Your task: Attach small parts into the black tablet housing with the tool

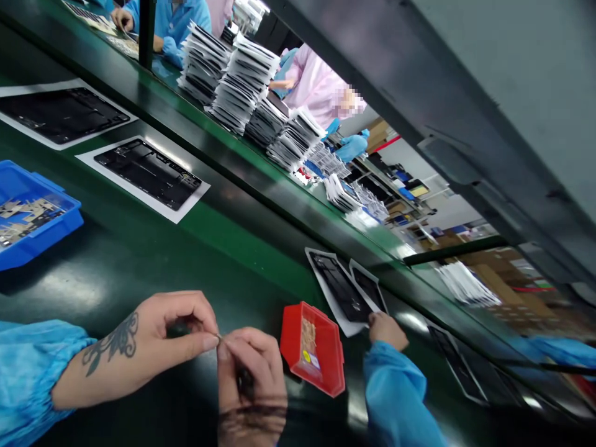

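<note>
My left hand (162, 329), tattooed at the wrist and coming out of a blue sleeve, is closed in a pinch, thumb and forefinger meeting my right hand's fingertips. My right hand (249, 372) is curled shut just below it, at the bottom edge. Between the two sets of fingertips sits a tiny thin piece (218, 336) that I cannot name. Both hands hover over the dark green conveyor belt (139, 261). A small red bin (313, 357) with small parts stands just right of my right hand.
A blue bin (32, 214) of flat metal parts sits at the left. Black panels on white sheets (146, 174) lie on the belt. A co-worker's hand (386, 329) in a blue sleeve touches another panel (342, 288). Stacks of panels (242, 81) line the far side, with more workers behind.
</note>
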